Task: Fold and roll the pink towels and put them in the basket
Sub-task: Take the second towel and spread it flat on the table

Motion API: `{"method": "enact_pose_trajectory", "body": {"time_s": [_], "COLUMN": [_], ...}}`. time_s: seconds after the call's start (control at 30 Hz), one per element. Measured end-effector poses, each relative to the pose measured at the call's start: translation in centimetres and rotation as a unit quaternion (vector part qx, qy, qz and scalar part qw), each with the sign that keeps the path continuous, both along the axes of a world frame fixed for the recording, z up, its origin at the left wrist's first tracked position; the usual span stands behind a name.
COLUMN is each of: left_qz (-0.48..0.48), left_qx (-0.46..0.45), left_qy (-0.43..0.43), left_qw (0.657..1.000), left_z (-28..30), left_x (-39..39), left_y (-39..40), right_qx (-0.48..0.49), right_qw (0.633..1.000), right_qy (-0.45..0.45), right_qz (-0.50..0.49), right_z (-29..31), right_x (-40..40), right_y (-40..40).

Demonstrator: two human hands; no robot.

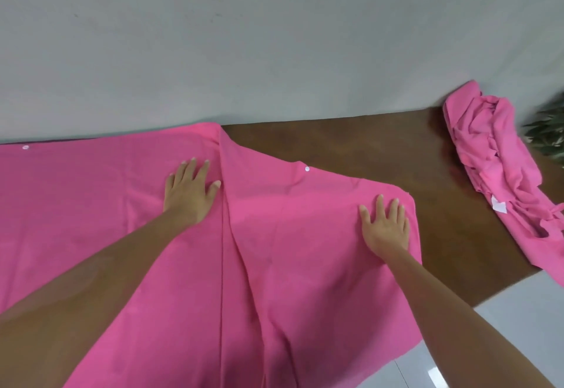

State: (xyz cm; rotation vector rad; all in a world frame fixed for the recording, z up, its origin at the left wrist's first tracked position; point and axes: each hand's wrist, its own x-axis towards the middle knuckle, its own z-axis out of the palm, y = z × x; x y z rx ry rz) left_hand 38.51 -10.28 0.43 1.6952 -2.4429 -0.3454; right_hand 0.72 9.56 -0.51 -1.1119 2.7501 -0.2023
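Fingers [195, 171] of both hands lie straight, pressing flat on the spread pink towel [274, 265].

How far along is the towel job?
Early. Done: nothing rolled; no basket in view. In hand: left hand and right hand press flat on the spread pink towel, partly folded. Left: roll it, then the crumpled pink pile at right.

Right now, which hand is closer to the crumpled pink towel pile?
The right hand. It lies flat on the spread towel near its right edge, towards the crumpled towel pile. The left hand rests farther away, near the middle.
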Motion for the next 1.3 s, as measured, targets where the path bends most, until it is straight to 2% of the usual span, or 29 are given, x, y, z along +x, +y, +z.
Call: {"method": "enact_pose_trajectory", "body": {"time_s": [0.13, 0.5, 0.77, 1.17, 1.3], "left_qz": [0.022, 0.048, 0.055, 0.025, 0.023], "left_qx": [-0.03, -0.051, -0.051, -0.05, -0.045], "left_qy": [-0.042, -0.04, -0.048, -0.037, -0.037], "left_qw": [0.998, 0.997, 0.996, 0.998, 0.998], "left_z": [-1.7, -2.1, -1.9, -2.1, -2.1], "left_x": [0.1, -0.3, -0.2, 0.0, 0.1], "left_y": [0.2, 0.0, 0.2, 0.1, 0.1], "right_qx": [0.003, 0.031, 0.022, 0.006, -0.031], "right_qw": [0.999, 0.987, 0.976, 0.964, 0.966], "right_qy": [0.023, 0.038, 0.044, 0.038, 0.023], "right_qz": [0.028, 0.156, 0.21, 0.263, 0.257], "right_z": [-0.4, 0.2, 0.2, 0.0, 0.0], "right_x": [-4.3, -15.7, -22.2, -26.7, -26.9], "right_y": [-3.9, -15.6, -22.4, -25.8, -26.0]}}
